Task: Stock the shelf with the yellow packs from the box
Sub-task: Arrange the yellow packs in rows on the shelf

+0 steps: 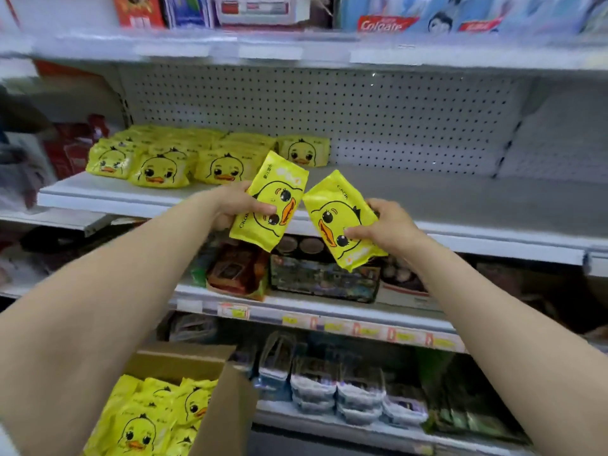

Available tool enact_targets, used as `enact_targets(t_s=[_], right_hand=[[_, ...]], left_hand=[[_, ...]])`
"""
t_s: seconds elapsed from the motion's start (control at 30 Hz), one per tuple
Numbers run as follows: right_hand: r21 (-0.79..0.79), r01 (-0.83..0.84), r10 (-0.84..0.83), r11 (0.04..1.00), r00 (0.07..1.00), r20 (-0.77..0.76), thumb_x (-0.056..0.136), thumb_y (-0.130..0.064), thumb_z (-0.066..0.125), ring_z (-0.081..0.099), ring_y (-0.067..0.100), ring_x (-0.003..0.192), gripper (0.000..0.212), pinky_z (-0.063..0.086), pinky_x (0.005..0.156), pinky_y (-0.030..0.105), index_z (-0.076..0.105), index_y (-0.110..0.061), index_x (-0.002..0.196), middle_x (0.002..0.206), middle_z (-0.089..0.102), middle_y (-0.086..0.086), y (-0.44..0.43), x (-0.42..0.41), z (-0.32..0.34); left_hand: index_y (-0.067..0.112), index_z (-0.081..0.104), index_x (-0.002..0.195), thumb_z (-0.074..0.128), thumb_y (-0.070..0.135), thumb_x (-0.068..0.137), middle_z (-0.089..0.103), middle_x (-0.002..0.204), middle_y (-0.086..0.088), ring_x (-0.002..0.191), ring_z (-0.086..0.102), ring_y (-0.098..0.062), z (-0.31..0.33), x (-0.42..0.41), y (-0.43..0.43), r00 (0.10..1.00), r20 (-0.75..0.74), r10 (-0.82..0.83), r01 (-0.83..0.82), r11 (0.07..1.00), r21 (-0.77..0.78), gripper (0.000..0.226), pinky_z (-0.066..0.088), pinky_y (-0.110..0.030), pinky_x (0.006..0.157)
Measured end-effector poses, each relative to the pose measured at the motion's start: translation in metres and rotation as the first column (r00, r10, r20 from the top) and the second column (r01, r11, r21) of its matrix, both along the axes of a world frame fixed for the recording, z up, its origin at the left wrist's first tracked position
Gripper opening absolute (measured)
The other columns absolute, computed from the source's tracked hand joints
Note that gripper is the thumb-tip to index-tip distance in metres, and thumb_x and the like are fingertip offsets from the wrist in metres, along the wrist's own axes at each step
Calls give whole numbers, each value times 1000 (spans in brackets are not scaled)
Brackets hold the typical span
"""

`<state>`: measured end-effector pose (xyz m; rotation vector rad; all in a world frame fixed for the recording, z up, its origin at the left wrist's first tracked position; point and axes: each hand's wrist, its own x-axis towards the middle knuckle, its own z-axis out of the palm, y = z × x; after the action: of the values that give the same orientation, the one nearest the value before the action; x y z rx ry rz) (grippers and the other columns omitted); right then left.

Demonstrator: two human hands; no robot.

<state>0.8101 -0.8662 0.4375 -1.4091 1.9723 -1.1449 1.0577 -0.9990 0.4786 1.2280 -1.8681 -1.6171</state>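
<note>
My left hand (237,203) grips a yellow duck pack (274,192), tilted, in front of the white shelf's (460,205) front edge. Just to its right, my right hand (386,227) holds a second yellow duck pack (339,209), also tilted, and the corners of the two packs nearly touch. On the left part of the shelf lie several stocked yellow packs (164,167), some stacked. The cardboard box (220,409) sits open at the bottom left with several more yellow packs (148,419) inside.
The right half of the shelf is bare, backed by white pegboard (329,106). Toothpaste boxes (388,23) line the shelf above. Dark tins and packets (322,278) fill the shelf below, with plastic-wrapped goods (345,390) lower down. Red packs (72,149) stand to the left.
</note>
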Motion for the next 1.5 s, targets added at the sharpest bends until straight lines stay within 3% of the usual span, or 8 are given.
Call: enact_targets(t_s=[0.17,0.4,0.57,0.73,0.87,1.0,1.17,1.5], right_hand=[[-72,55,-55,996,998,1,73,-14,86,66,12,77,36,50,63,24,66,-21,101,89,71,-6,4,-29,22],[-44,51,-57,998,987,-148,64,-19,92,69,18,82,41,54,74,32,67,-22,97,88,73,-2,-45,-69,40],[4,6,-4,1000,949,-314,66,-25,90,63,10,80,34,47,67,22,69,-27,93,88,71,-9,-91,-78,47],[87,-37,67,996,923,-378,73,-30,86,63,3,81,32,43,63,15,67,-32,99,90,69,-16,-127,-91,45],[87,-60,86,994,935,-343,71,-28,87,66,-1,75,31,43,57,6,69,-33,96,86,72,-18,-149,-105,37],[62,-49,63,997,963,-263,70,-29,89,70,-1,77,32,51,65,16,71,-34,96,87,74,-16,-171,-114,30],[68,-33,51,997,956,-289,68,-30,89,70,2,80,37,57,76,28,72,-30,101,89,74,-13,-200,-115,31],[51,-55,68,997,950,-306,71,-26,88,67,-5,75,33,52,63,14,70,-31,98,88,72,-14,-240,-113,29]], left_hand=[[7,57,117,75,10,83,71,100,-8,75,69,-17,19,-51,-24,989,143,-20,40,990,-136,39,56,-28,57],[8,35,148,80,44,76,39,151,-11,137,39,-30,33,-101,-96,898,435,58,140,902,-409,91,34,-37,109],[15,66,114,84,41,69,65,116,-3,102,62,-21,40,-118,-160,827,562,16,356,758,-546,56,53,-38,91],[12,62,121,84,35,72,59,122,-7,107,55,-23,40,-141,-214,747,665,15,501,645,-577,59,43,-27,81],[12,54,135,82,35,75,52,135,-7,121,50,-25,30,-157,-255,725,689,8,546,602,-582,70,38,-26,87],[18,56,133,84,36,72,55,134,-2,118,52,-22,20,-172,-287,756,654,-33,553,566,-611,70,40,-27,91],[21,59,104,86,34,68,58,102,4,97,55,-18,12,-186,-319,785,618,-38,566,449,-691,47,35,-25,64],[22,47,100,88,39,62,51,97,3,89,48,-17,-3,-188,-362,824,565,35,517,359,-777,58,36,-30,63]])
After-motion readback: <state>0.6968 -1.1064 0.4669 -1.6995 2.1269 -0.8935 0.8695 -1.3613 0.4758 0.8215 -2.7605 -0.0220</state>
